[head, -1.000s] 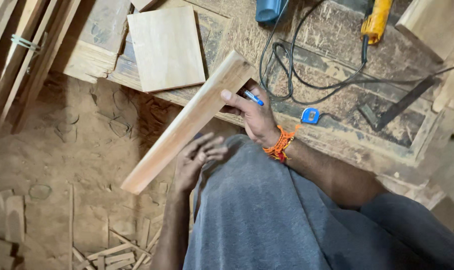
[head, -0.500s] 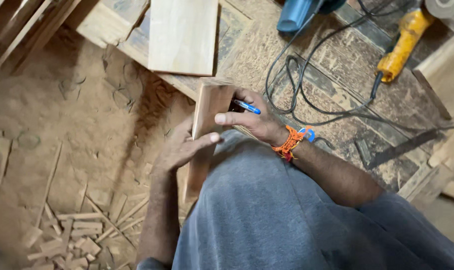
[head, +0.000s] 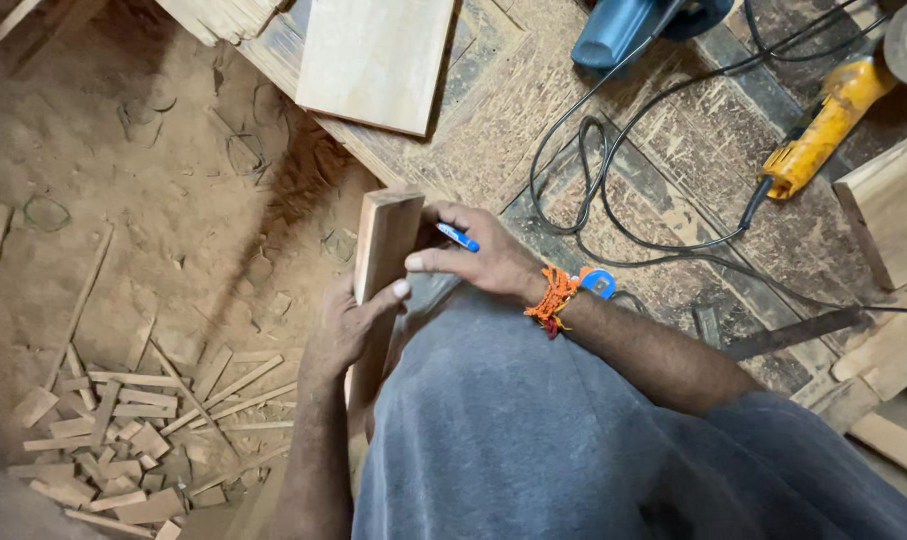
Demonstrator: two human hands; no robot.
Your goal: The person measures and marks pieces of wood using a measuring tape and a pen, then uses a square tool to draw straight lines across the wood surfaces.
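Your left hand (head: 348, 325) wraps its grip around a pale, smooth-sawn wooden plank (head: 383, 270), flat and rectangular. It stands nearly upright against your lap, long axis pointing up toward the scarred, dusty counter (head: 533, 130). Your right hand (head: 483, 260) touches its top edge, grip pinching a blue pen (head: 458, 237).

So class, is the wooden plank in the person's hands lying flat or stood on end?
On end: the wooden plank runs downward, its top end face showing, left hand gripping its side.
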